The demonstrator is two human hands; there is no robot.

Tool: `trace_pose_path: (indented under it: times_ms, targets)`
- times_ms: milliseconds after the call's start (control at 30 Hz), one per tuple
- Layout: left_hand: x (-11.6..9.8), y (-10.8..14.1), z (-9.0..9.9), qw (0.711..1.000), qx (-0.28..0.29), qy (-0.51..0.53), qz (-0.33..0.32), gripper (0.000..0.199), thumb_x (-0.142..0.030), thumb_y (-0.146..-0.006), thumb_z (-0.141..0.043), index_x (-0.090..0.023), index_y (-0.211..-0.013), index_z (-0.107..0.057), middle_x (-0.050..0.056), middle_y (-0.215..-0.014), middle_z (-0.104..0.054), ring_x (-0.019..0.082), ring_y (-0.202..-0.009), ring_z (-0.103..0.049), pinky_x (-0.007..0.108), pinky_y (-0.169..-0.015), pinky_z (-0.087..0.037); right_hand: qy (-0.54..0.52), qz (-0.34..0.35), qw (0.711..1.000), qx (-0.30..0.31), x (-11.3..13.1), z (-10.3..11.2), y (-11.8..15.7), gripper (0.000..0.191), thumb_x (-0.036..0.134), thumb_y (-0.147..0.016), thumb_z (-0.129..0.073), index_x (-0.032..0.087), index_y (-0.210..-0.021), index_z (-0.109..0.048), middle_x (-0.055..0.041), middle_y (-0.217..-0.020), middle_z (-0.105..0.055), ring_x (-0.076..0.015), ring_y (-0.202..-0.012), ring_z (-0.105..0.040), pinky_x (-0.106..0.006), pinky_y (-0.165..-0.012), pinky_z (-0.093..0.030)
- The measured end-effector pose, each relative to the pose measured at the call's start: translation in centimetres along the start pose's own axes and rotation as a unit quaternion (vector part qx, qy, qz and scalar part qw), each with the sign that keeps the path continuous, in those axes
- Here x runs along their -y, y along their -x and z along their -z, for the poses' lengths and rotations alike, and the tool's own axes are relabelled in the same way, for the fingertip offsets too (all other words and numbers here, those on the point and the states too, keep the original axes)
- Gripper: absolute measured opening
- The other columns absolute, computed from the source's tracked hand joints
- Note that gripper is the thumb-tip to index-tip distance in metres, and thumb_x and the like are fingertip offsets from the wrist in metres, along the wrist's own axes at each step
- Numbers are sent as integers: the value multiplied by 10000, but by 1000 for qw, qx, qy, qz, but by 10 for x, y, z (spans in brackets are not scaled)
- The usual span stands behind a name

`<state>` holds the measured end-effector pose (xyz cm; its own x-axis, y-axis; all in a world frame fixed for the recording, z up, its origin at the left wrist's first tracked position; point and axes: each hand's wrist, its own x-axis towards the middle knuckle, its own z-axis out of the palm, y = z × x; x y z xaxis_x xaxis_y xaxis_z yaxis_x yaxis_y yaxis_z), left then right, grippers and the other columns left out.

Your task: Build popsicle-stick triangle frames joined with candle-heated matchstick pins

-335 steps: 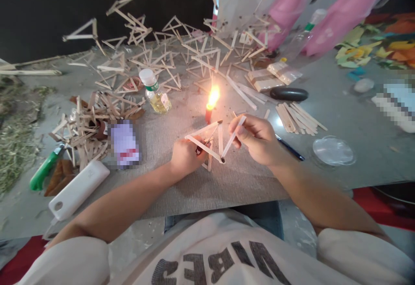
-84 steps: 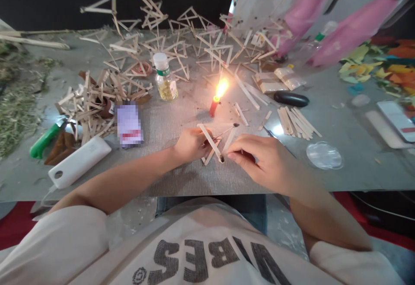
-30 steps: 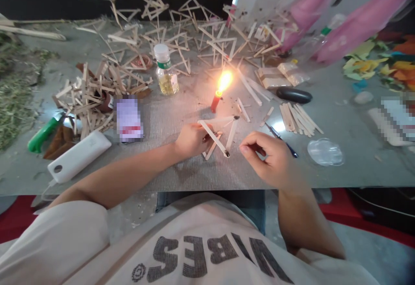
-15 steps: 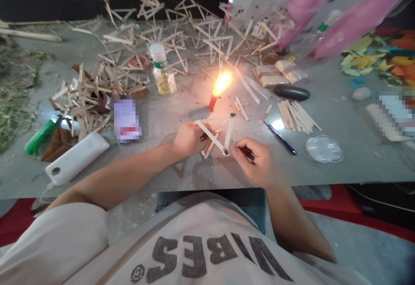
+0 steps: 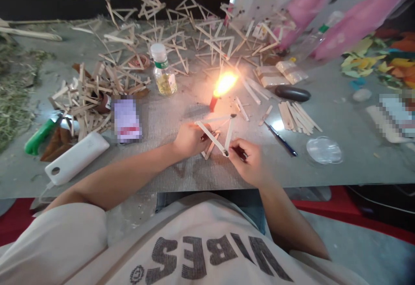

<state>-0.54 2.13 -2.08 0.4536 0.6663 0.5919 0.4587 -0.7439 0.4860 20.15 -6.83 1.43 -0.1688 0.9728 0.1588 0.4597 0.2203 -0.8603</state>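
A frame of flat wooden craft sticks (image 5: 211, 136), joined into triangles with dark blobs at the corners, is held low over the table. My left hand (image 5: 190, 140) is closed on its left end, the fingertips partly hidden behind the sticks. My right hand (image 5: 249, 162) pinches at the dark lower corner, thumb and forefinger together against it. Just beyond the frame, a lit red candle (image 5: 212, 103) burns with a large flame leaning right.
Many joined stick triangles (image 5: 177, 38) spread across the back. A bottle of yellow liquid (image 5: 165, 81) stands left of the candle. On the left lie a phone (image 5: 126, 118), power bank (image 5: 78, 157) and green-handled tool (image 5: 40, 138); on the right, a pen (image 5: 281, 139), loose sticks (image 5: 298, 116) and clear disc (image 5: 324, 150).
My right hand has moved slightly left, and its fingertips have come to the frame's dark lower corner. My left hand and the frame have stayed almost in place.
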Motion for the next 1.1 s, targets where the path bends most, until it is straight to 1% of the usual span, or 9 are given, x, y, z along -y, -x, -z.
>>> trace_pose_path:
  times_ms: [233,400,467,533,600,700,800,1000,1100]
  targets:
    - [-1,0,-1,1000,-4,3,3,481,-380,-998,-580,-213,-571,-438,-21,-510,-515,113,-466,-459,280,-478,-312,-13,6,1000,8,2,-5,0,188,242,-976,-568,209,-791,-579,34,-685,-549,-101,-561,-430,-274,-546,-324]
    - [-1,-1,1,1000,-2,6,-6,473,-363,-1000,-570,-209,-569,-453,-17,-515,-529,113,-478,-479,274,-494,-334,-33,9,999,12,1,-5,1,209,280,-1010,-551,210,-817,-594,34,-687,-552,-108,-599,-470,-276,-581,-343]
    - [-1,-1,2,1000,2,7,-9,460,-349,-992,-581,-203,-571,-466,-15,-528,-548,110,-487,-492,269,-502,-344,-52,-1,999,11,0,-5,3,217,309,-1017,-557,210,-832,-610,23,-710,-579,-113,-626,-504,-278,-602,-362]
    - [-1,-1,3,1000,4,6,-8,444,-339,-982,-596,-198,-576,-481,-14,-538,-562,109,-494,-500,265,-505,-348,-94,-26,995,8,-2,-7,4,221,344,-1014,-570,210,-847,-627,18,-712,-584,-114,-619,-502,-280,-595,-360]
    - [-1,-1,3,1000,5,4,-6,436,-341,-979,-603,-196,-583,-494,-15,-537,-563,108,-492,-500,262,-501,-345,-164,-70,984,-4,-4,-11,4,232,396,-997,-598,214,-860,-641,33,-656,-532,-107,-564,-438,-277,-547,-315]
    - [-1,-1,2,1000,3,0,-3,436,-360,-983,-604,-196,-591,-504,-16,-535,-564,105,-481,-494,257,-493,-343,-284,-133,949,-25,-9,-18,1,269,474,-935,-671,218,-855,-648,71,-569,-397,-93,-494,-296,-275,-487,-203]
    - [-1,0,2,1000,3,-1,-3,455,-381,-994,-589,-200,-589,-488,-16,-533,-562,103,-467,-483,254,-483,-338,-339,-151,928,-29,-10,-22,-4,288,495,-887,-722,218,-846,-657,82,-549,-354,-86,-486,-238,-280,-484,-152]
    - [1,1,1,1000,-7,0,4,461,-422,-1004,-565,-210,-601,-492,-15,-529,-548,114,-472,-488,261,-481,-342,-309,-147,940,-16,-8,-22,-5,316,521,-905,-697,209,-855,-686,66,-560,-402,-89,-503,-278,-285,-504,-183]
    - [0,-1,2,1000,-10,-1,9,477,-422,-1000,-563,-212,-586,-459,-18,-523,-531,110,-467,-466,263,-479,-324,-278,-147,949,-18,-11,-20,-2,332,537,-925,-663,210,-872,-687,66,-557,-398,-96,-505,-297,-286,-511,-204]
